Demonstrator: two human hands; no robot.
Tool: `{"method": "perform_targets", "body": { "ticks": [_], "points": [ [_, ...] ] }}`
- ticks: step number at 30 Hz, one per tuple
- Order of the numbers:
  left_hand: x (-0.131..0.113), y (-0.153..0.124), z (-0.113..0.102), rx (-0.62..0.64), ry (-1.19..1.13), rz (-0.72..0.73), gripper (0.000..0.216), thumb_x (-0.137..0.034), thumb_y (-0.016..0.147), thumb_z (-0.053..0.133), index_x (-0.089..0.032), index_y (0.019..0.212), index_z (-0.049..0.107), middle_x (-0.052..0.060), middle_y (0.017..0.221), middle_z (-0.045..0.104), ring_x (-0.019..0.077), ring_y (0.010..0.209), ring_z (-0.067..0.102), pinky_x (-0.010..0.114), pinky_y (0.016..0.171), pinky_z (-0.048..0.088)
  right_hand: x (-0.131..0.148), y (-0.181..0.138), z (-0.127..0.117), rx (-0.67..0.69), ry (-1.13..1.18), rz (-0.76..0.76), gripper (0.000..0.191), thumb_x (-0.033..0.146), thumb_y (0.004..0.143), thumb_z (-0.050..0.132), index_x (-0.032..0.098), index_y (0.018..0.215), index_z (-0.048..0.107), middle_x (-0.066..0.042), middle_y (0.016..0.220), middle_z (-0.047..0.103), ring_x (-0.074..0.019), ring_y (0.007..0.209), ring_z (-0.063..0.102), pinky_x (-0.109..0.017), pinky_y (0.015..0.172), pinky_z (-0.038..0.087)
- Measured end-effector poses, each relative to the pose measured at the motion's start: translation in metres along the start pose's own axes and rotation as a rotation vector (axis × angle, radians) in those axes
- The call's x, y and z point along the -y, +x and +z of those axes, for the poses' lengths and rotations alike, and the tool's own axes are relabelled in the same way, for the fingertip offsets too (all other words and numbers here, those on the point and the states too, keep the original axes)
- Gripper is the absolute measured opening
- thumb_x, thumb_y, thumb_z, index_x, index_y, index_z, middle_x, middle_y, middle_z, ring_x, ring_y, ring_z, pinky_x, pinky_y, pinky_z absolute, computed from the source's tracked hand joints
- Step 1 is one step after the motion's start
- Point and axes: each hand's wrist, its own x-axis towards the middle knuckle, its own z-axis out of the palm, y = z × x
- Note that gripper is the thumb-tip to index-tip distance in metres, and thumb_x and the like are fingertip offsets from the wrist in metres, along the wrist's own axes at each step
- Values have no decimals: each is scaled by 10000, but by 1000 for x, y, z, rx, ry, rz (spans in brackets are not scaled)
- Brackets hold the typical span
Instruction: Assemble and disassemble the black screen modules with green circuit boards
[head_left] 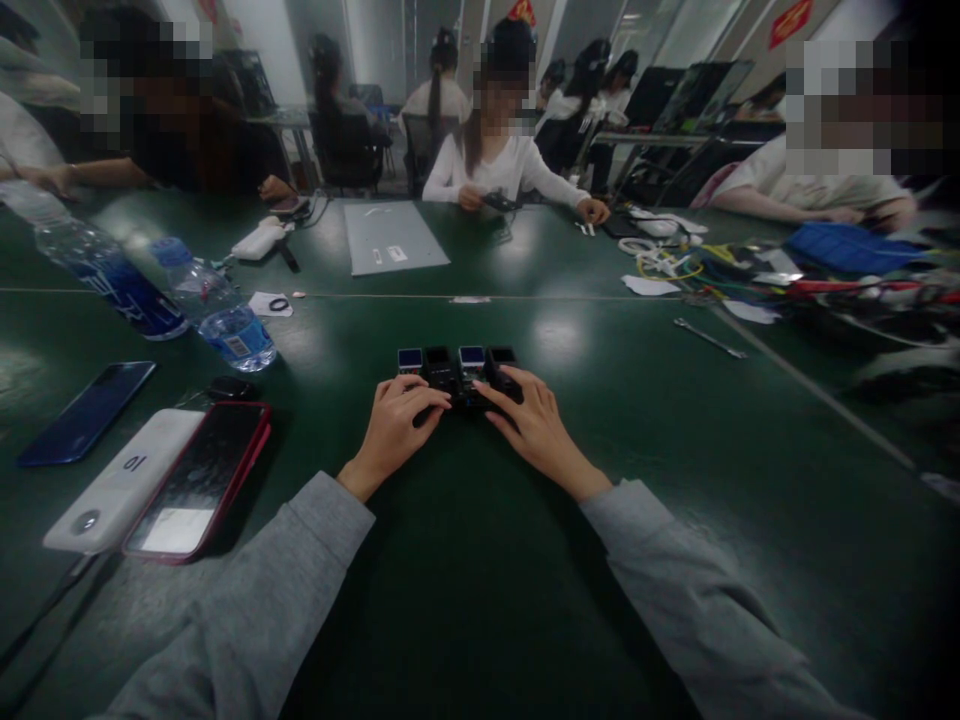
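Observation:
A row of several small black devices with little screens stands on the green table in front of me. The leftmost device point(410, 357) and the third device point(472, 356) have bluish screens; the second device point(437, 358) and the rightmost device point(502, 356) look dark. My left hand point(397, 425) is curled round the row's left end, its thumb and fingertips close together at the near side. My right hand point(532, 422) bends round the right end, with a fingertip at the third device and the thumb at the near edge. My fingers hide the devices' lower parts.
To the left are a red-cased phone point(202, 480), a white power bank point(127, 480), a blue phone point(88, 412) and two water bottles, one a small bottle point(225, 315). A wrench point(710, 339) and tangled cables point(667, 258) lie right. A person point(499, 165) sits opposite.

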Motion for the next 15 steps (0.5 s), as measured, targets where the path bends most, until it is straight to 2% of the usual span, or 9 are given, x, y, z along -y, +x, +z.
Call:
{"method": "perform_targets", "body": {
  "ticks": [15],
  "points": [
    [-2,1,-2,38,-36,25,161,-124,849,551,-231,920,647,14,1071,703,220,1120,577,463,945,401,0,0,1,2,-4,6,495,335,966,462,401,1437,325,-52,1474,264,-288,1376,253,-510,1061,360]
  ]
}}
